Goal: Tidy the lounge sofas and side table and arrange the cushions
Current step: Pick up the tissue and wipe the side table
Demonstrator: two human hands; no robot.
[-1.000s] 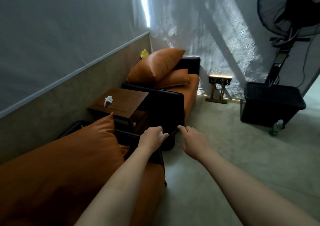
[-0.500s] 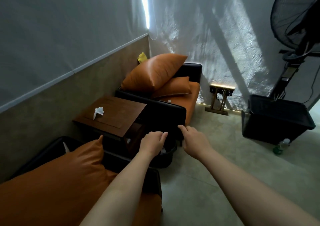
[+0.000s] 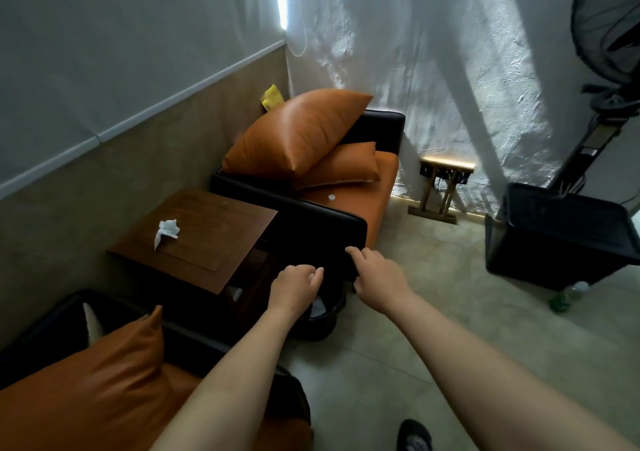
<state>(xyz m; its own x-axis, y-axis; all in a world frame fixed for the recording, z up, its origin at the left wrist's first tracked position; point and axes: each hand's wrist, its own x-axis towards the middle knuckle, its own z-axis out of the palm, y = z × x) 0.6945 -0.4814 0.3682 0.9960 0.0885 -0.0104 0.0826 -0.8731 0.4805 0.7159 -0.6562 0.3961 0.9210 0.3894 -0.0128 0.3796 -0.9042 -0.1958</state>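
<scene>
The side table [image 3: 225,222] stood against the wall between the two sofas, with a crumpled white tissue [image 3: 167,231] lying on its wooden top. On the far sofa [image 3: 367,204] I saw a large orange cushion [image 3: 298,135] leaning tilted into the back corner. A small orange cushion [image 3: 343,166] was propped against its lower edge on the seat. A little white cap [image 3: 331,197] lay on the seat just in front of the small one. Something yellow [image 3: 272,97] poked out behind the large cushion, and I could not make out what it was. The near sofa [image 3: 52,322] carried another orange cushion [image 3: 104,378] across its seat at lower left.

The left hand [image 3: 294,286] hung over a black bin [image 3: 325,327] on the floor in front of the table, fingers curled in toward the thumb. I could not tell whether it pinched anything. The right hand [image 3: 377,277] was just beside it, fingers loosely bent and holding nothing. Its index tip was at the front corner of the far sofa's black armrest [image 3: 311,229]; whether it touched, I could not say.

Farther right on the floor sat a black crate [image 3: 561,239] with a green bottle [image 3: 562,300] by its foot. A small wooden stand [image 3: 438,187] stood against the lit wall, and a fan [image 3: 606,35] filled the upper corner. A dark shoe [image 3: 414,436] showed at the bottom edge.
</scene>
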